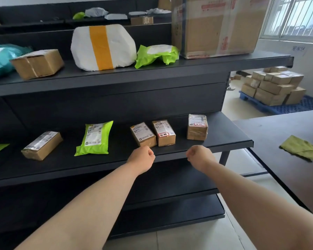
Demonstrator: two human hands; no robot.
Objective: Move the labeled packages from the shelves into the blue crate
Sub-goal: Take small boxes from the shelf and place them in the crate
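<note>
We hold both bare forearms stretched out ahead, rising from the near corners and drawing closer together toward the far middle. Our left hand (142, 157) is curled into an empty fist with its knuckles turned right, and our right hand (200, 156) is curled the same way with its knuckles turned left. The two fists sit level with each other, apart and not touching.

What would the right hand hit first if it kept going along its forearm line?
Probably the small cardboard box with the red-edged tag, the right one of the side-by-side pair on the middle shelf. Depth is unclear: the right hand, fingers curled, might pass above it.
</note>
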